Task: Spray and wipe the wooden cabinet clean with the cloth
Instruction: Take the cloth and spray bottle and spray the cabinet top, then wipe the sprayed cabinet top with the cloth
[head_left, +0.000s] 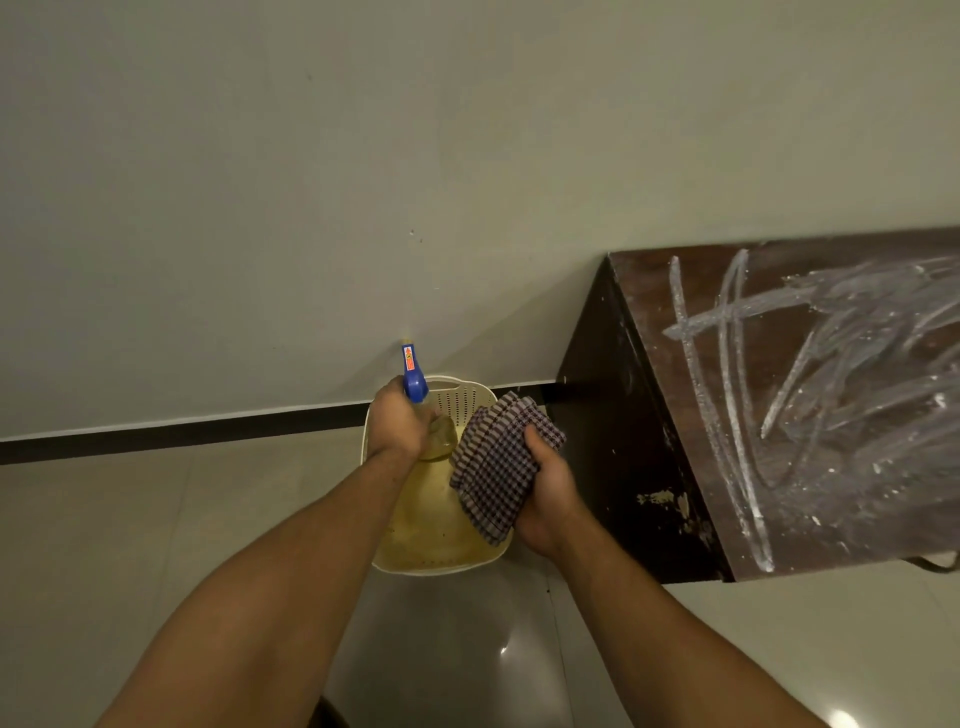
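The dark wooden cabinet (810, 405) stands at the right, its top smeared with white streaks and specks. My left hand (400, 423) grips a spray bottle (415, 382) with a blue trigger head and a clear body of yellowish liquid, its nozzle pointing up toward the wall. My right hand (548, 483) holds a folded purple and white checked cloth (498, 467), just left of the cabinet's side. Both hands hover over a cream plastic basket (457, 397) on the floor.
A pale wall with a dark skirting strip (182, 431) runs behind the basket. The floor is glossy light tile (130, 519). A cord or handle (940, 564) peeks out below the cabinet's near right edge.
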